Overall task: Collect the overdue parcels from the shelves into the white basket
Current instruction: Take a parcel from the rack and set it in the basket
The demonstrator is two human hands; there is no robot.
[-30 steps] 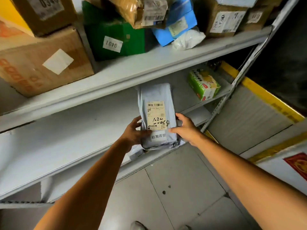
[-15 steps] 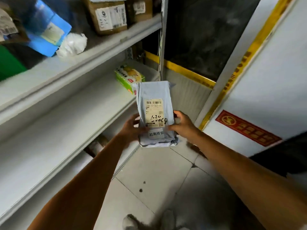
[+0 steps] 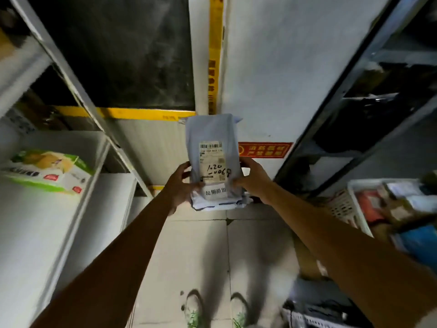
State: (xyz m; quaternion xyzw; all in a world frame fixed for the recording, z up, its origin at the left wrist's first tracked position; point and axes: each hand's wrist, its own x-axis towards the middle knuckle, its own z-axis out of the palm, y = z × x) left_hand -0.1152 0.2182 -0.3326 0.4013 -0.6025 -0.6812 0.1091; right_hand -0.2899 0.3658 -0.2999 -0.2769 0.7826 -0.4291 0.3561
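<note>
The left grip (image 3: pixel 181 185) and right grip (image 3: pixel 254 179) each pinch the grey parcel (image 3: pixel 212 133) by its lower end, holding it upright between them. The white basket (image 3: pixel 343 204) lies off to their right, heaped with packages (image 3: pixel 402 204). Dropped carelessly there, the slick parcel could slide off onto the floor (image 3: pixel 201 245).

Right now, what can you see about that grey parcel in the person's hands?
The parcel is a soft, pale grey-blue plastic mailer, a bit wrinkled, held upright in the air. A white label on its front shows a barcode and handwritten numbers; a smaller white sticker with printed characters sits below it. Its bottom end is bunched and folded. The left hand and right hand grip its lower sides, thumbs on the front.
</note>
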